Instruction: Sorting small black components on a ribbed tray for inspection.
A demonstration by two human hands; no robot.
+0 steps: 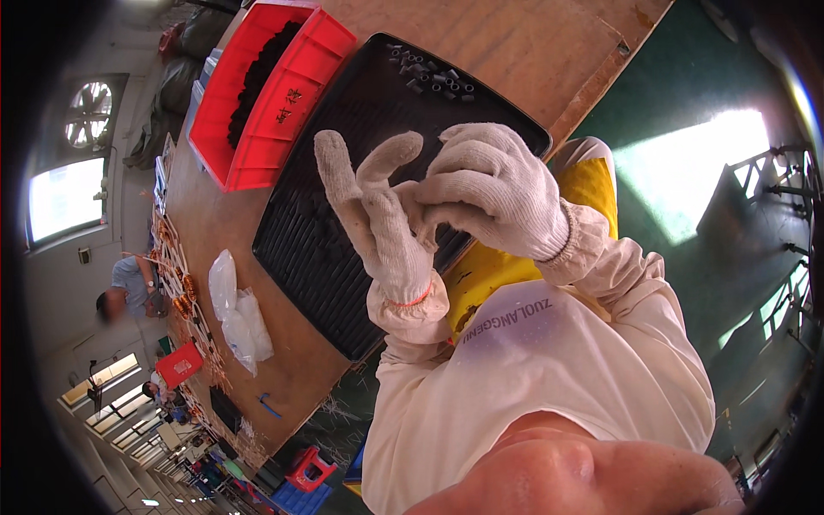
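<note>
My left hand [382, 215], in a white knit glove, is raised over a black ribbed tray [309, 266] with some fingers stretched out and apart. My right hand [498, 184], gloved the same way, meets it at the thumb side. The right fingers are bent and pressed together there; what they pinch, if anything, is hidden between the two gloves. Several short dark tube pieces [438, 79] lie loose at the tray's far end.
A red bin [296, 103] of dark material stands left of the tray. Clear plastic bags [240, 318] and a blue strip [269, 405] lie on the brown table [481, 34]. Below its edge is a red and blue stool [309, 472]. Another person [133, 283] is at far left.
</note>
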